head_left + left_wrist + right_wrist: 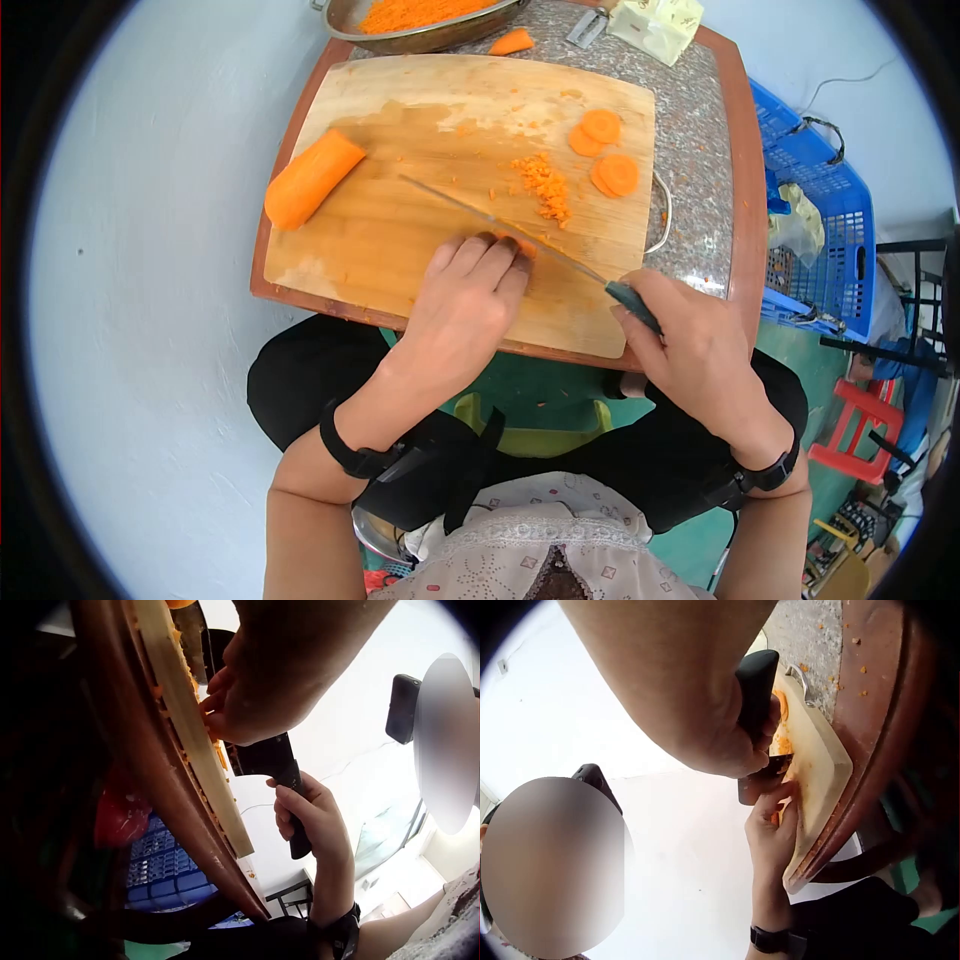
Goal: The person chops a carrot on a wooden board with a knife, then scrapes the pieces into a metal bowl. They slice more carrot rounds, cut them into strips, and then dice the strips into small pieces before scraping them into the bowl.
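The right hand (695, 345) grips the dark handle of a knife (470, 208), whose blade crosses the wooden cutting board (400, 250). Beside the blade, the left hand (462, 305) has bent fingertips on a carrot piece (517, 240), mostly hidden under them. Chopped carrot (545, 188) lies just beyond the blade, with carrot slices (617, 175) to its right. A thick carrot length (312, 180) rests on the board's left side. The right wrist view shows the blade (759, 786) close against the left hand's fingers.
Behind the board stand a metal pan (430, 38) of shredded carrot, a carrot end (512, 41) and a yellowish packet (655, 28). The board's metal handle (661, 215) sticks out at right. A blue crate (820, 220) and a red stool (858, 430) are beyond the table.
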The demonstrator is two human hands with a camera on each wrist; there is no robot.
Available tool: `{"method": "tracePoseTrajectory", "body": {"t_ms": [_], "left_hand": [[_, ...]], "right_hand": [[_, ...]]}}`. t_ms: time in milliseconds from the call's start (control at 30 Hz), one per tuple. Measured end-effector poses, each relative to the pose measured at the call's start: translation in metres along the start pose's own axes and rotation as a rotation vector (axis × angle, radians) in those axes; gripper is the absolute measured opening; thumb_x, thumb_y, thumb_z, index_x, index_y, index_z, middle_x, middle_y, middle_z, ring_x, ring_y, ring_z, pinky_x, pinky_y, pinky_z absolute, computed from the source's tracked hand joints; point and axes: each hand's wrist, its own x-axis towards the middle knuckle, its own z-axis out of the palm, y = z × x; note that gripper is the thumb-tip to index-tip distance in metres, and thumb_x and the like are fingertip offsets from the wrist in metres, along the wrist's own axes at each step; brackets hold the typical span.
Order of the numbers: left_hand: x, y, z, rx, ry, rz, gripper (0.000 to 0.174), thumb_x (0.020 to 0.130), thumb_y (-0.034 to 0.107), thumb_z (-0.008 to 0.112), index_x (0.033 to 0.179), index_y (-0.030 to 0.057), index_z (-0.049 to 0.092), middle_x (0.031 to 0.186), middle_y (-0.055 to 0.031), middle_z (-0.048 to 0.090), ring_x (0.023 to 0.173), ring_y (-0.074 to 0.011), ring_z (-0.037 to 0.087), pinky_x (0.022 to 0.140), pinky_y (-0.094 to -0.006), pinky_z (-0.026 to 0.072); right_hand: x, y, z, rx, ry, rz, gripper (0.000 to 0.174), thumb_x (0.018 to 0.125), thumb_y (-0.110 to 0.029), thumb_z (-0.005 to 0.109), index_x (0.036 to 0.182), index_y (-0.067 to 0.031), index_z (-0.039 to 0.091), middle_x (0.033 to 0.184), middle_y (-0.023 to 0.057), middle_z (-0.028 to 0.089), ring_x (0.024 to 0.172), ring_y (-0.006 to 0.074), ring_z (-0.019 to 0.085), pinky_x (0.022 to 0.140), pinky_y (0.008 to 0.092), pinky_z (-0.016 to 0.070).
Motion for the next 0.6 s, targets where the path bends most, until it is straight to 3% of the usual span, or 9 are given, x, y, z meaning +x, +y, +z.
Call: {"method": "tracePoseTrajectory", "body": {"t_ms": [233, 600], "left_hand": [[-0.007, 0.004, -0.002, -0.141, -0.158, -0.099, 0.032, 0.070, 0.002, 0.057, 0.100, -0.0063, 0.063, 0.098, -0.0187, 0.059, 0.099, -0.0335, 0.055, 0.082, -0.0410, 0.0491], [-0.014, 0.012, 0.006, -0.122, -0.104, -0.103, 0.035, 0.070, 0.002, 0.057, 0.102, -0.0095, 0.062, 0.107, -0.0191, 0.056, 0.101, -0.0346, 0.054, 0.083, -0.0398, 0.0503]], "right_hand": [[-0.004, -0.009, -0.005, -0.213, -0.071, -0.079, 0.025, 0.076, -0.004, 0.061, 0.098, -0.0043, 0.051, 0.064, 0.0086, 0.049, 0.057, 0.0268, 0.058, 0.048, 0.0379, 0.0460], [-0.003, -0.006, -0.012, -0.287, -0.182, -0.085, 0.034, 0.074, -0.003, 0.058, 0.108, -0.0050, 0.051, 0.066, 0.0070, 0.048, 0.059, 0.0239, 0.058, 0.047, 0.0356, 0.0444]]}}
